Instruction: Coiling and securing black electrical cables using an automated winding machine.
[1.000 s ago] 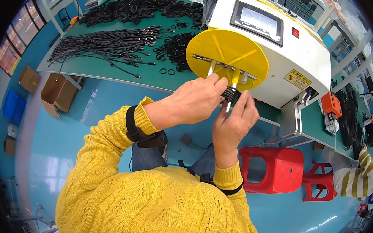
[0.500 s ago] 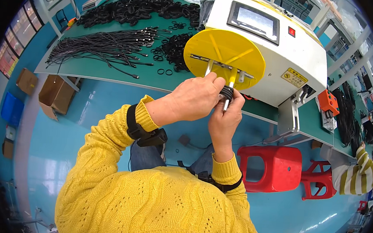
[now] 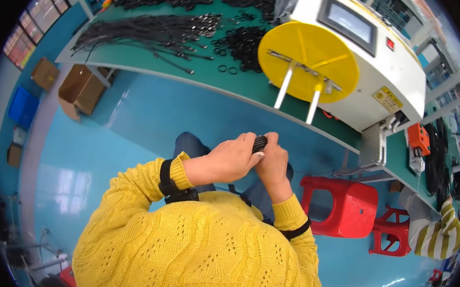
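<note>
Black coiled cable (image 3: 260,143) sits clamped between both hands, the left hand (image 3: 232,158) wrapped over it and the right hand (image 3: 272,162) closed beneath; a moment ago they worked at the yellow winding disc (image 3: 306,61), now the bundle is drawn off its two white pegs (image 3: 298,92) toward the lap, so the coil looks freed

Head-worn fisheye, steeply down over workbench (image 3: 202,80)

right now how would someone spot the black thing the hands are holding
Start at the big round yellow disc on the white machine, then drop straight down toward the yellow-sleeved arms. The small black coiled cable bundle sits pinched between the left hand and right hand, the only black coil off the green bench.
</note>
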A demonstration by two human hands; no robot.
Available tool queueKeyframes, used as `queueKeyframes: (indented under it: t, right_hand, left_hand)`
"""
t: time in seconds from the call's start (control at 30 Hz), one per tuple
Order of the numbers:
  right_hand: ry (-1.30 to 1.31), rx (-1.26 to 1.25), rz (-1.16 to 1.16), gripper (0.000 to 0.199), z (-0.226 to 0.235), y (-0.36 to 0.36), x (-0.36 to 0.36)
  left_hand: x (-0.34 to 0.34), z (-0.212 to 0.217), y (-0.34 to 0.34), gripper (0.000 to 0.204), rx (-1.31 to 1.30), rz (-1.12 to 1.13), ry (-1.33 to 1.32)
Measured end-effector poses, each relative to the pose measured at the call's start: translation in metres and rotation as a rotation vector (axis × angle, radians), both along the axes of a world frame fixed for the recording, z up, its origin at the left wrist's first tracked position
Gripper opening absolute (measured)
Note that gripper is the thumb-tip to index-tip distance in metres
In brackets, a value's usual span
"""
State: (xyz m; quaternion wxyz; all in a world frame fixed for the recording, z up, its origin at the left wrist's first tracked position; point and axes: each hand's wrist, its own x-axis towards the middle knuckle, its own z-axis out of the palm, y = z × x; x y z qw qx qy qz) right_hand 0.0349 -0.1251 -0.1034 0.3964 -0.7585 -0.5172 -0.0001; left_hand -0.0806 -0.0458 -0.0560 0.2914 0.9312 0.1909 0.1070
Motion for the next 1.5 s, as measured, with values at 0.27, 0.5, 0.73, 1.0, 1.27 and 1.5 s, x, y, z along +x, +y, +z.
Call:
queueKeyframes:
  t: [0.27, 0.5, 0.73, 1.0, 1.27, 1.5]
  right_hand:
    - [0.109, 0.047, 0.251, 0.019, -0.032, 0.029, -0.008]
    - [0.168, -0.021, 0.313, 0.018, -0.033, 0.03, -0.007]
    - [-0.018, -0.327, 0.518, 0.018, -0.028, 0.03, 0.003]
    - [0.217, -0.222, 0.463, 0.016, -0.049, 0.039, -0.002]
    - [0.011, -0.362, 0.488, 0.017, -0.049, 0.065, -0.008]
    - [0.234, -0.374, 0.698, 0.019, -0.017, 0.107, 0.01]
  left_hand:
    - [-0.013, -0.037, 0.053, 0.033, -1.372, 0.058, -0.135]
    - [-0.011, -0.038, 0.046, 0.022, -1.398, 0.016, 0.232]
    - [-0.005, -0.064, 0.058, 0.019, -1.248, -0.086, 0.764]
    - [-0.014, -0.082, 0.057, 0.016, -1.446, -0.032, 0.423]
    - [-0.03, -0.095, 0.076, 0.01, -1.667, 0.037, 0.39]
    - [-0.058, -0.102, 0.087, 0.006, -1.695, 0.227, -0.032]
